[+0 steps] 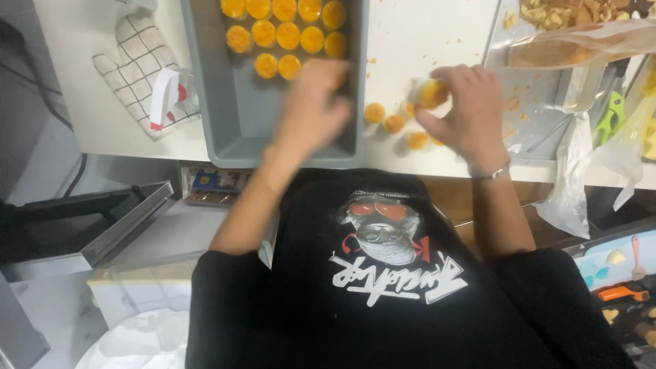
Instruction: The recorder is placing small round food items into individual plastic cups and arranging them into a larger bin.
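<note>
A grey rectangular tray (239, 130) on the white counter holds several round orange-yellow pieces (287, 34) in rows at its far end. My left hand (314, 109) is blurred over the tray, just below the rows; whether it holds a piece is unclear. My right hand (468, 109), with a bracelet at the wrist, pinches one orange-yellow piece (430, 92) above the counter. A few loose pieces (393, 123) lie on the counter between the tray and my right hand.
A checked oven mitt (133, 61) with a red-and-white object (166, 99) on it lies left of the tray. A metal tray (540, 109) with crumbs, clear plastic bags (581, 178) and a green-handled tool (611, 116) sit at the right.
</note>
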